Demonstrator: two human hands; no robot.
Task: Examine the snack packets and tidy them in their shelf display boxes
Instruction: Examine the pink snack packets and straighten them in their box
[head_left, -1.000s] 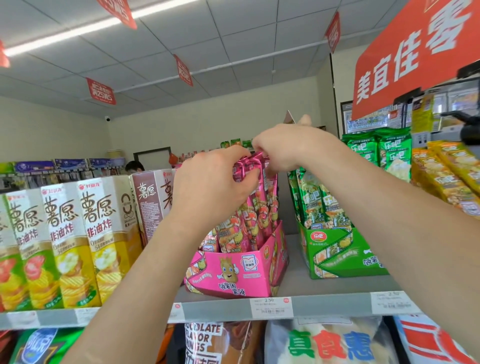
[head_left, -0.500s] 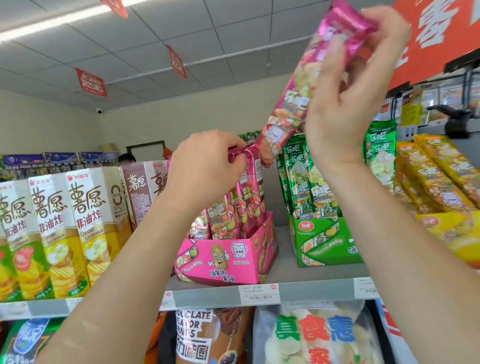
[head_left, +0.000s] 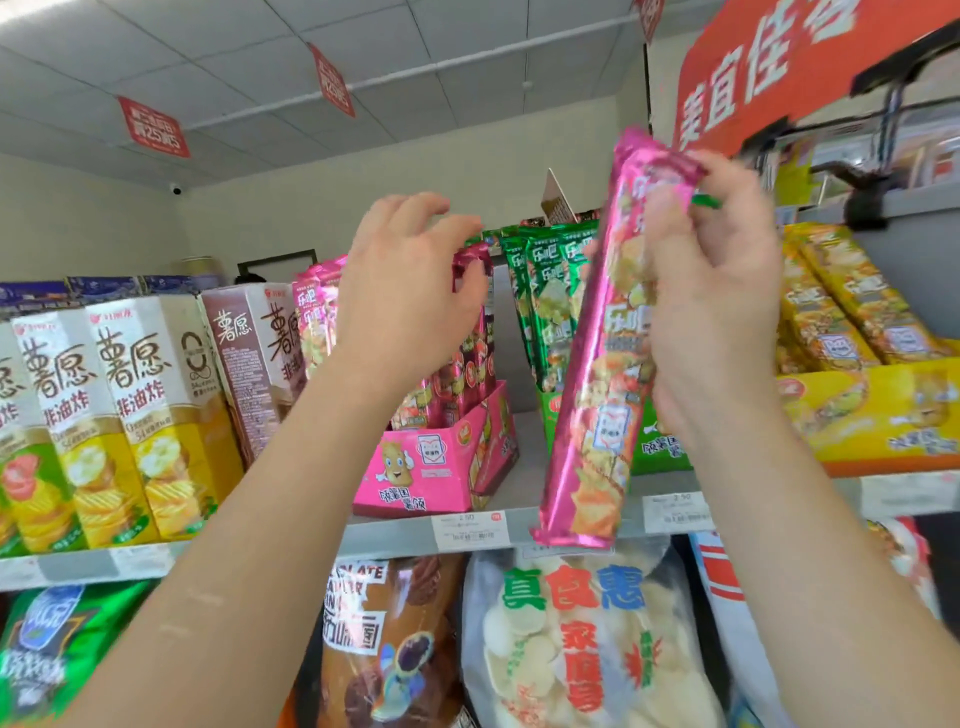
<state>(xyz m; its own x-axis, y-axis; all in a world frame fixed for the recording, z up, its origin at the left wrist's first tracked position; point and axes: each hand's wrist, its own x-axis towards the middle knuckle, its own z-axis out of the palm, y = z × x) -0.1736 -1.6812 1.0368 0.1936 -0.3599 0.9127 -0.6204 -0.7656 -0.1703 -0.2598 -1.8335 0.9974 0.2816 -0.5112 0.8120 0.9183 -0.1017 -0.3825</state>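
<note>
1. A grey shelf (head_left: 395, 535) runs across the view. Large snack bags (head_left: 571, 639) are packed under it.
2. Tall chip cartons (head_left: 130, 415) stand upright at the left. A yellow display box (head_left: 883, 410) of yellow packets sits at the right.
3. The pink display box (head_left: 431, 467) stands mid-shelf, turned slightly askew, with pink packets (head_left: 311, 312) upright inside. The left forearm hides some of them.
4. The green display box (head_left: 660, 447), just right of the pink one, holds upright green packets (head_left: 550, 301). It is partly hidden behind the raised packet and the right hand.
5. One pink packet (head_left: 597, 395) is in the air in front of the green box. Its long axis is nearly upright, with the top leaning right toward the red sign (head_left: 769, 78). The bottom end hangs before the shelf edge and the printed face is toward the camera.
6. The right hand (head_left: 711, 312) grips this packet, fingers curled round its upper half.
7. The left hand (head_left: 410, 301) curves over the boxed pink packets, one top between thumb and fingers. I cannot tell whether it pinches it.
8. A price tag (head_left: 467, 530) sits on the shelf edge.
</note>
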